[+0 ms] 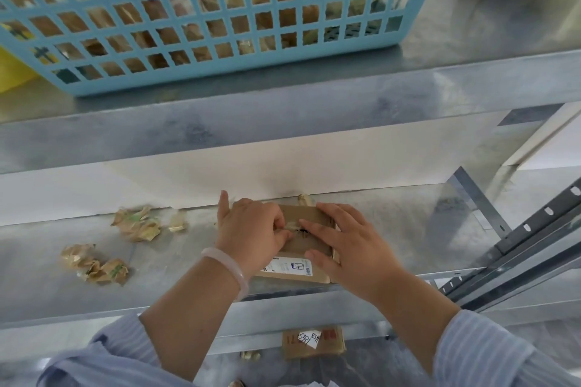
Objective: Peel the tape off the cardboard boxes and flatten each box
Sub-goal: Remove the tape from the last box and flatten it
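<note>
A small brown cardboard box [301, 272] with a white printed label lies on the metal shelf [408, 229] near its front edge. My left hand [248, 232] is over the box's left part, fingertips pinching a strip of clear tape [290, 226] on its top. My right hand [345, 245] lies flat on the box's right side, fingers spread, pressing it down. Much of the box top is hidden under both hands.
Crumpled wads of peeled tape [136, 223] [94, 264] lie on the shelf to the left. A blue plastic basket [220, 19] full of tape scraps stands on the shelf above. A flattened cardboard piece [312, 342] lies below. Grey shelf uprights [518, 248] run at right.
</note>
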